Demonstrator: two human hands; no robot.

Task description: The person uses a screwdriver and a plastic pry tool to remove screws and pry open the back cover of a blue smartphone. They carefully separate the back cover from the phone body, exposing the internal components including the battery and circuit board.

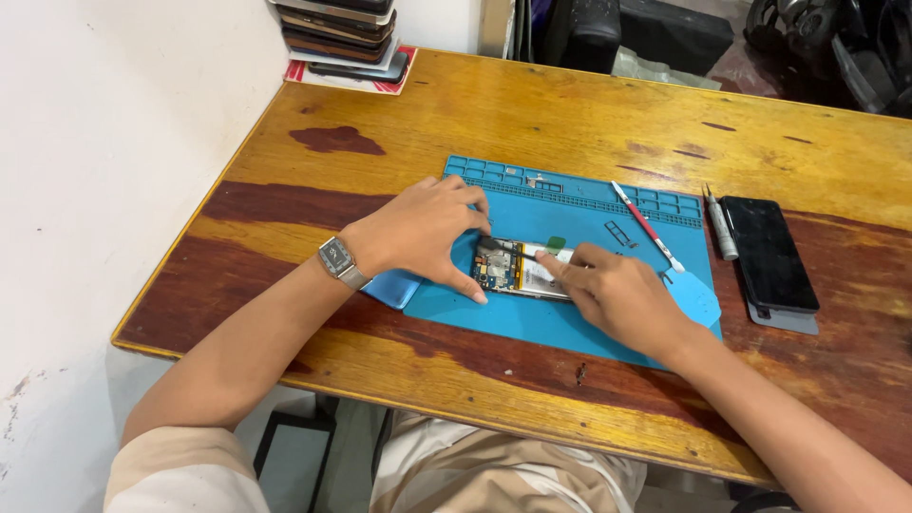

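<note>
My left hand (pixel 423 233) pins the opened phone (pixel 518 269) on the blue mat (pixel 570 323), right-hand fingers (pixel 556 266) pinched on a thin dark tool (pixel 508 249), which I judge could slip and gouge the exposed board.

My left hand (pixel 423 233) lies palm down, wrist bent, fingers spread and curled forward, thumb reaching low toward my other hand. My left forearm runs back toward my body. My right hand (pixel 617 294) comes in from the right, knuckles up, index finger stretched out to the left, its tip just short of my left fingertips.
</note>
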